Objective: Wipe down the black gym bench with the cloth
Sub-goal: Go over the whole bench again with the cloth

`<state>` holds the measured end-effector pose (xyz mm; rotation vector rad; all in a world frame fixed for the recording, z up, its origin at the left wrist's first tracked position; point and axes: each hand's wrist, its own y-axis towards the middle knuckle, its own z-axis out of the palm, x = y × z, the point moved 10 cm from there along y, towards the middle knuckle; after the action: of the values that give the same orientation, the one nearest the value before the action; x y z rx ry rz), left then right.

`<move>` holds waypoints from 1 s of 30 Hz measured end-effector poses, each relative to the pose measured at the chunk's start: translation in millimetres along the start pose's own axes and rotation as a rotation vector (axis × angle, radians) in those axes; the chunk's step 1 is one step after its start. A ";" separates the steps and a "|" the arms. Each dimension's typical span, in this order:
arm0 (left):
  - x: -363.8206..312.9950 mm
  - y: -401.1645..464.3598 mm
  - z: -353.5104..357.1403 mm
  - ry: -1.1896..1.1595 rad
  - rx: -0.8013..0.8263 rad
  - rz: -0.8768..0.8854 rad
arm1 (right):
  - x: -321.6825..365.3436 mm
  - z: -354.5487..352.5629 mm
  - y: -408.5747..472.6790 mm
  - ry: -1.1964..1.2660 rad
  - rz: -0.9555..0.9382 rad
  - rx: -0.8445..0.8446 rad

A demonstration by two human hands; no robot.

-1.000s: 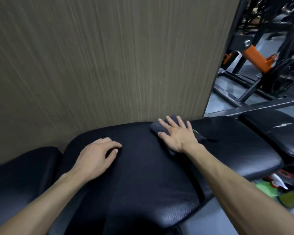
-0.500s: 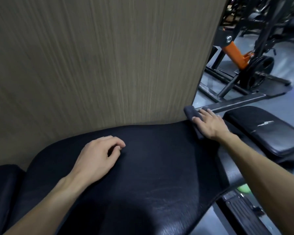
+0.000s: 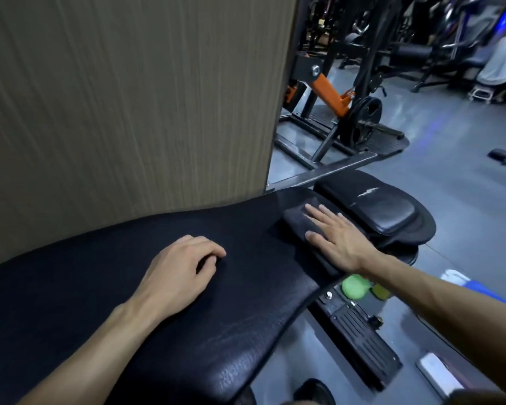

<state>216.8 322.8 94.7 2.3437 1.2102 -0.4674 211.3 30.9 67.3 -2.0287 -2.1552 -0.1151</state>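
- Right hand point(image 3: 338, 236), flat and open on the cloth point(image 3: 297, 226), has swept from centre to the bench point(image 3: 129, 287) pad's right-hand end
- Left hand point(image 3: 177, 274) still rests loosely curled, gripping nothing; far strip looks wiped

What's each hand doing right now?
Left hand: loosely curled, holding nothing, resting on the black bench pad.
Right hand: fingers straight, pressing the dark cloth flat.

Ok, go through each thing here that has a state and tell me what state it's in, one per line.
cloth: folded, lying flat on the bench, pressed under the right hand.
right hand: open, fingers straight on the cloth.
left hand: resting on the bench, fingers loosely curled, holding nothing.
black bench: pad flat, surface creased near its front edge.
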 end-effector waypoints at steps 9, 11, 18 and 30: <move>-42.5 13.6 27.2 -0.006 0.025 0.066 | 41.4 18.1 -76.8 -0.066 -0.311 -0.059; -49.5 20.9 35.7 0.002 0.039 0.080 | 9.2 10.9 -69.3 -0.021 -0.223 -0.120; -55.2 49.6 54.3 0.020 0.040 0.095 | -93.1 -6.3 -3.0 0.054 0.205 -0.159; -68.7 80.4 70.5 0.004 0.049 0.079 | -49.9 -32.3 85.1 0.524 0.070 -0.123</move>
<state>239.0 197.8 88.8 2.4245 1.1157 -0.4700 301.2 -18.2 84.2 -1.8614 -1.7818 -0.6994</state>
